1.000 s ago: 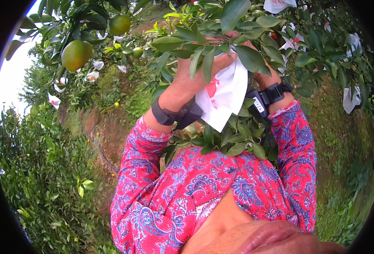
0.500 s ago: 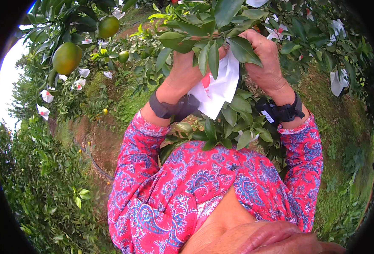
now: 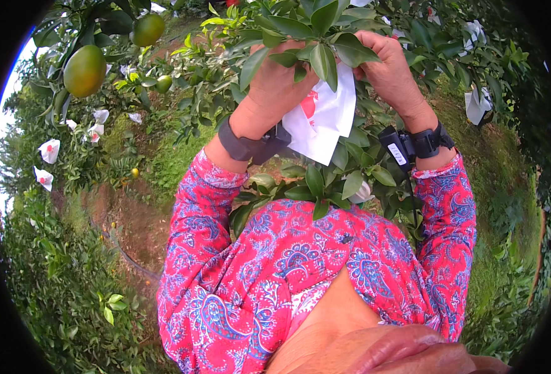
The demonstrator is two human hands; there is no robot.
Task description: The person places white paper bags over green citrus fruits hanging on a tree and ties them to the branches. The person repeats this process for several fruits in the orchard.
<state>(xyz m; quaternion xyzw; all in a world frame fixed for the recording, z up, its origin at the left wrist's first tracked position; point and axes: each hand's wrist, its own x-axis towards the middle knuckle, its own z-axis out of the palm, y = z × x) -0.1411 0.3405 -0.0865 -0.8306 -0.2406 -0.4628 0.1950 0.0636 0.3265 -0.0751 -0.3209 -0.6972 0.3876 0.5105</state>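
Note:
A white paper fruit bag (image 3: 335,118) with a red print hangs among the leaves in front of me. My left hand (image 3: 278,84) is closed around the bag's upper left part; leaves cover some of its fingers. At the bag's upper right is my right hand (image 3: 389,70), its fingers curled and pinched together close to the bag's edge. What lies between those fingertips is hidden by a leaf. Broad green leaves (image 3: 323,62) hang over the top of the bag, so its mouth and anything inside cannot be seen.
Two greenish-orange citrus fruits, a larger one (image 3: 85,70) and a smaller one (image 3: 148,30), hang at upper left. Several other white bags, such as one at right (image 3: 477,106), dot the trees. A dark hose (image 3: 135,265) runs along the ground at left.
My right hand has shifted a little away from the bag's top, its fingers now more drawn together. The left hand stays at the bag, more of its back showing. The view has moved slightly.

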